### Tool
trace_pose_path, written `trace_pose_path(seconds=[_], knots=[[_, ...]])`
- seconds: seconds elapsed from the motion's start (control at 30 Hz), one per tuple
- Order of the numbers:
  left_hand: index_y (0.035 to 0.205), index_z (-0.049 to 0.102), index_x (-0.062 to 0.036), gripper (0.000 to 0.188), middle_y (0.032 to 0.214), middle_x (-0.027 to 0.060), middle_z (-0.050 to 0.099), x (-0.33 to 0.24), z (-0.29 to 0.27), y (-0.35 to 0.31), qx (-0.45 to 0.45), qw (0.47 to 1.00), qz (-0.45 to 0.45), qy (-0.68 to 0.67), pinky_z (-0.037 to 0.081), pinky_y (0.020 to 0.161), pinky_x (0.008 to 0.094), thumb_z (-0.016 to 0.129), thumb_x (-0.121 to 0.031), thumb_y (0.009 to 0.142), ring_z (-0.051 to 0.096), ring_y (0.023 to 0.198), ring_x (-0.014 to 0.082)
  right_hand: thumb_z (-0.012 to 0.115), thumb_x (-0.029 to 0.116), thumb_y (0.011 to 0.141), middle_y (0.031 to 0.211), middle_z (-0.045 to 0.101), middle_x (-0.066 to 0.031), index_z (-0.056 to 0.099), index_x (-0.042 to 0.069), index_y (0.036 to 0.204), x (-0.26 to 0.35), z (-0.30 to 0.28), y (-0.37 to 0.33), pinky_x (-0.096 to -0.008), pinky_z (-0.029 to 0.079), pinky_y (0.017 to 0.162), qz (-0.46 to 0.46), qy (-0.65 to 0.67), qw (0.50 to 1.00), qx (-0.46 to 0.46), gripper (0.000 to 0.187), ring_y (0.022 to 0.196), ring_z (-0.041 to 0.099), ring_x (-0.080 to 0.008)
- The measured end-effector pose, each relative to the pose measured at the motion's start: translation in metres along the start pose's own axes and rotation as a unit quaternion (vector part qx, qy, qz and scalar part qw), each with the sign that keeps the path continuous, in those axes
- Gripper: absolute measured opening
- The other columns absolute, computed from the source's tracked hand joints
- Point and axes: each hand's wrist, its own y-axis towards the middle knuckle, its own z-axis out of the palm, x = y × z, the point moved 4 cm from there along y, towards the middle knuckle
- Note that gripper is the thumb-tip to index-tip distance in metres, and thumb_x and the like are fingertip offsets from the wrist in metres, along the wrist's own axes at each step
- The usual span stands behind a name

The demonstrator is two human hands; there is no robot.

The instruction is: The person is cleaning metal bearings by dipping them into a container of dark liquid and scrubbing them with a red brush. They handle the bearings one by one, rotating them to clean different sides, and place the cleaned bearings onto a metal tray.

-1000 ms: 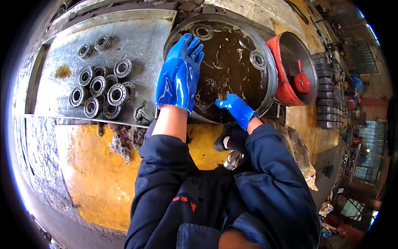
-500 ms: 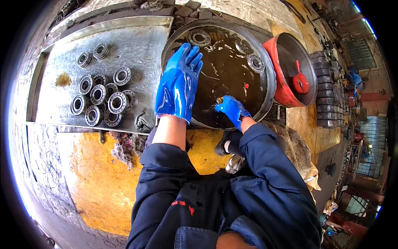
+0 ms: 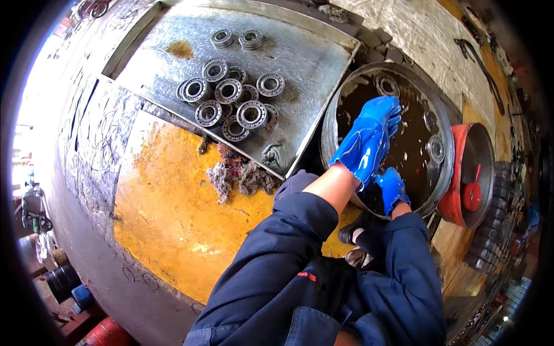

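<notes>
Both my hands wear wet blue rubber gloves over a round metal tub [image 3: 330, 128] of dark, oily liquid. My left hand [image 3: 372, 130] is above the liquid, fingers stretched out and holding nothing visible. Lower and to its right, my right hand [image 3: 393, 187] is down at the liquid near the tub's near side; its fingertips are hidden. A ball bearing [image 3: 386, 85] lies in the liquid at the far side. Another bearing [image 3: 435, 149] sits by the right wall, with a ring shape [image 3: 430, 120] partly submerged above it.
Left of the tub, a shallow metal tray [image 3: 156, 72] carries several bearings [image 3: 228, 91] and a grey crumpled glove or rag [image 3: 271, 154]. A red bucket [image 3: 456, 199] holding a red scoop [image 3: 472, 196] stands to the right. Fluffy rags [image 3: 248, 177] lie by the tray's near edge.
The view has swung left and tilted, so tray and tub appear farther right. My left hand has moved over the liquid from the tub's left rim, its fingers closer together. My right hand stays low in the tub.
</notes>
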Motion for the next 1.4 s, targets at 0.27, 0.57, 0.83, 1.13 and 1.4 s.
trace_pose_path(seconds=[0.27,0.57,0.83,1.13,1.4], knots=[[0.139,0.054,-0.0158,0.043,0.136,0.0078,0.061,-0.003,0.005,-0.004,0.006,1.0,-0.011,-0.002,0.045,0.103,0.0343,0.059,-0.036,0.102,0.06,0.119,0.0207,0.078,0.033,0.08,0.117,0.069,-0.0276,0.066,-0.002,0.119,-0.019,0.026,0.018,-0.0467,0.053,0.093,0.016,0.011,0.994,-0.104,0.055,0.11,0.066,-0.0426],[0.137,0.055,-0.0145,0.043,0.134,0.0079,0.062,-0.018,0.0,-0.003,0.0,1.0,-0.015,-0.007,0.046,0.1,0.0357,0.06,-0.036,0.101,0.061,0.116,0.021,0.079,0.035,0.077,0.11,0.071,-0.0251,0.073,0.005,0.11,-0.01,0.014,0.012,-0.0471,0.055,0.091,-0.013,-0.104,0.994,0.033,0.044,0.102,0.07,-0.0396],[0.119,0.066,-0.0079,0.036,0.113,0.0117,0.073,-0.037,0.016,-0.002,0.054,0.998,0.025,-0.005,0.048,0.095,0.0376,0.056,-0.038,0.102,0.068,0.104,0.0254,0.073,0.03,0.081,0.097,0.074,-0.0182,0.075,0.011,0.104,-0.012,0.012,-0.001,-0.0509,0.055,0.078,-0.2,-0.298,0.933,0.022,0.03,0.092,0.071,-0.0369],[0.134,0.057,-0.0038,0.04,0.134,0.0167,0.064,-0.022,0.017,0.006,0.051,0.999,-0.01,0.005,0.048,0.107,0.0407,0.051,-0.032,0.107,0.061,0.124,0.0305,0.061,0.022,0.087,0.1,0.074,-0.0164,0.074,0.009,0.1,-0.013,-0.003,-0.019,-0.0496,0.054,0.083,-0.075,-0.267,0.956,0.094,0.022,0.097,0.07,-0.0381],[0.123,0.064,-0.0069,0.035,0.12,0.0123,0.07,-0.039,0.03,-0.011,0.051,0.999,-0.004,0.002,0.049,0.099,0.0372,0.054,-0.034,0.104,0.065,0.11,0.0242,0.068,0.034,0.08,0.095,0.068,-0.025,0.069,0.003,0.096,-0.056,-0.002,-0.017,-0.0503,0.051,0.076,-0.162,-0.053,0.985,-0.009,0.035,0.088,0.065,-0.0442]])
